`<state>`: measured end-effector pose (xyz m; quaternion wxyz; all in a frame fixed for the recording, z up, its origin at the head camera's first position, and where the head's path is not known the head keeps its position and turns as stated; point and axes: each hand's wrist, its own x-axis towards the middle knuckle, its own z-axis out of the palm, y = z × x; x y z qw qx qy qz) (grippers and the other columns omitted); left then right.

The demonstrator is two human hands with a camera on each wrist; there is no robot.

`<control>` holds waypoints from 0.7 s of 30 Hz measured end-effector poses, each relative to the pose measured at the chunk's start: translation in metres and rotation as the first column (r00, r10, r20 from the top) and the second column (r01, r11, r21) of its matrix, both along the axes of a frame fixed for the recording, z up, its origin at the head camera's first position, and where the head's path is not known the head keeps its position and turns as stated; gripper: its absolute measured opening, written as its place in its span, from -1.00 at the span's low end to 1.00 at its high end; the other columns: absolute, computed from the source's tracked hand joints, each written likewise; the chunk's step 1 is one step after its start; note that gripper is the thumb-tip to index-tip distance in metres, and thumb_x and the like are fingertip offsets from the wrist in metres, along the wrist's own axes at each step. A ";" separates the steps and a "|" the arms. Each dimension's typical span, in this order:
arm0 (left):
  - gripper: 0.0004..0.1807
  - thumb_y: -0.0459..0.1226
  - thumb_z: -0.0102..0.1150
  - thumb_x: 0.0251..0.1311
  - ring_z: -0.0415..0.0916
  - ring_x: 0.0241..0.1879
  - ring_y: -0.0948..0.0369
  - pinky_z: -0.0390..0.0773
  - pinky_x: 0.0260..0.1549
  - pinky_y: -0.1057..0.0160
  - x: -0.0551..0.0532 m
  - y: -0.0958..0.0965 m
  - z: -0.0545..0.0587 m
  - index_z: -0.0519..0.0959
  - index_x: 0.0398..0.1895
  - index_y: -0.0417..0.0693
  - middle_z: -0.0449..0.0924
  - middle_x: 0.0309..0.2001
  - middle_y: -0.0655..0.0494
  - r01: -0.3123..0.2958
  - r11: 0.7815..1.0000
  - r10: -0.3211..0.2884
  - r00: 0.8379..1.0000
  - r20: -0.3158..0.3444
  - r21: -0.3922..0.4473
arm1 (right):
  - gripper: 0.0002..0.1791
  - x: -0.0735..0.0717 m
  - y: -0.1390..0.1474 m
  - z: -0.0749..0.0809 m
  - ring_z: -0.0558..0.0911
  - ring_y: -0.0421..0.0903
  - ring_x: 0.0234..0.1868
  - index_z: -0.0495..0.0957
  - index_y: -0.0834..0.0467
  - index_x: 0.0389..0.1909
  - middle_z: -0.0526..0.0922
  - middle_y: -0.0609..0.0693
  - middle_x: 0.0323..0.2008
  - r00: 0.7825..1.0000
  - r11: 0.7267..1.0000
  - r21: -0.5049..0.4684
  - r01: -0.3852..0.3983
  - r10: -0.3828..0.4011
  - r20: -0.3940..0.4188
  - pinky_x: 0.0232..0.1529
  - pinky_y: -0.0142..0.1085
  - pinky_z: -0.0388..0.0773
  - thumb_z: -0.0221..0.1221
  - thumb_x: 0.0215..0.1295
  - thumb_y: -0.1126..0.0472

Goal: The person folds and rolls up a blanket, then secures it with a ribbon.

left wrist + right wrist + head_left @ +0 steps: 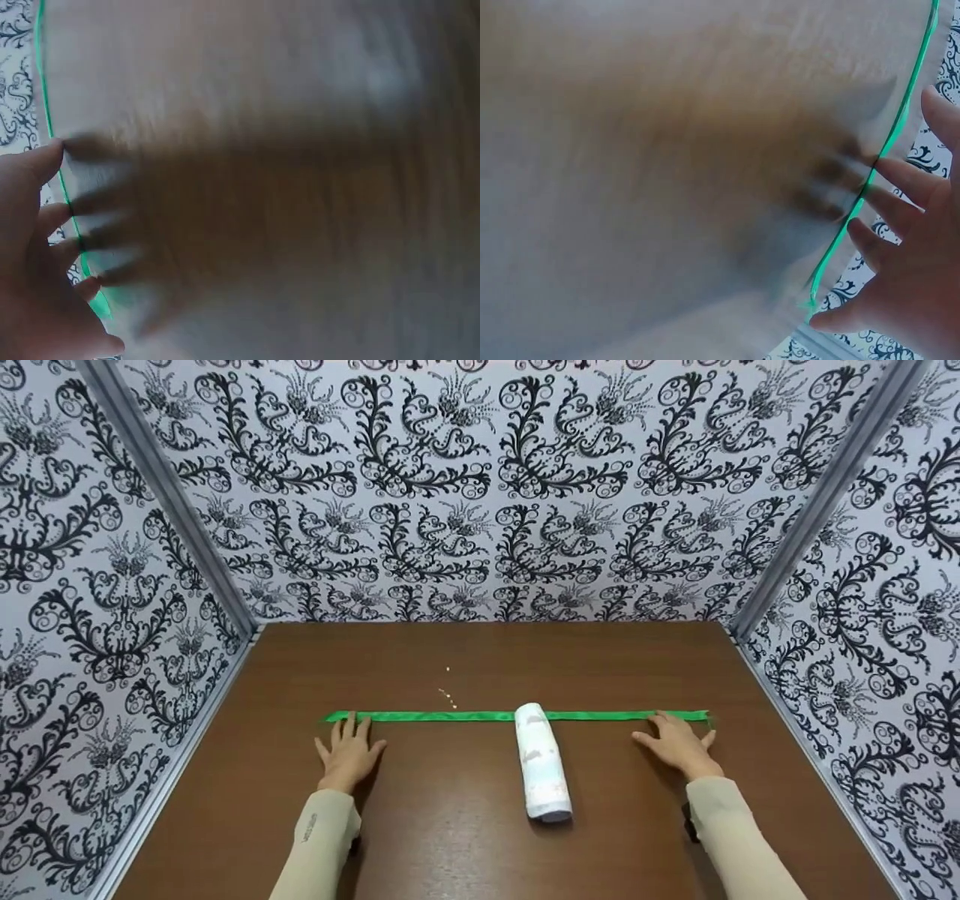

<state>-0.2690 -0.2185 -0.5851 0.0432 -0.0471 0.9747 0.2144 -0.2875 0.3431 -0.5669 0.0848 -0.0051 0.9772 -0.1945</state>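
Note:
A long green ribbon lies stretched straight across the brown table, left to right. On its left end rest the fingertips of my left hand, fingers spread and fairly straight. My right hand has its fingers spread too, with the fingertips on the ribbon near its right end. A pale, patterned roll lies lengthwise between the hands, its far end over the ribbon. In the left wrist view the ribbon runs under the fingertips; the right wrist view shows the ribbon along the fingertips likewise.
Small pale specks dot the table just beyond the ribbon. Black-and-white patterned walls enclose the back and both sides, with grey metal posts at the corners.

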 end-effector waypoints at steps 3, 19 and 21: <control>-0.29 -0.03 0.04 0.44 -0.28 0.55 -0.32 -0.41 0.37 -0.50 0.005 0.006 -0.002 0.15 0.54 -0.10 -0.24 0.59 -0.29 0.013 1.000 -0.013 1.000 -0.006 0.009 | -0.19 0.004 -0.007 -0.002 0.07 0.46 0.47 0.25 0.31 0.43 0.12 0.41 0.48 1.000 1.000 -0.018 -0.009 0.009 -0.009 0.21 0.64 -0.39 0.07 0.42 -0.22; -0.34 -0.18 0.14 0.40 0.09 0.47 -0.31 0.20 0.35 -0.34 0.034 0.097 0.020 0.24 0.45 -0.30 0.12 0.48 -0.39 0.438 0.848 -0.421 0.899 -0.124 0.299 | -0.35 0.043 -0.081 0.007 0.33 0.35 0.41 0.34 0.33 0.37 0.37 0.36 0.37 0.970 0.910 -0.339 -0.239 0.209 -0.122 0.37 0.25 0.26 0.18 0.42 0.03; -0.33 -0.18 0.13 0.40 0.10 0.46 -0.31 0.19 0.36 -0.33 0.038 0.112 0.020 0.23 0.45 -0.33 0.14 0.47 -0.41 0.478 0.812 -0.461 0.877 -0.135 0.334 | -0.37 0.047 -0.087 0.008 0.35 0.33 0.40 0.34 0.32 0.37 0.41 0.33 0.36 0.967 0.892 -0.373 -0.254 0.228 -0.114 0.37 0.25 0.27 0.17 0.43 0.03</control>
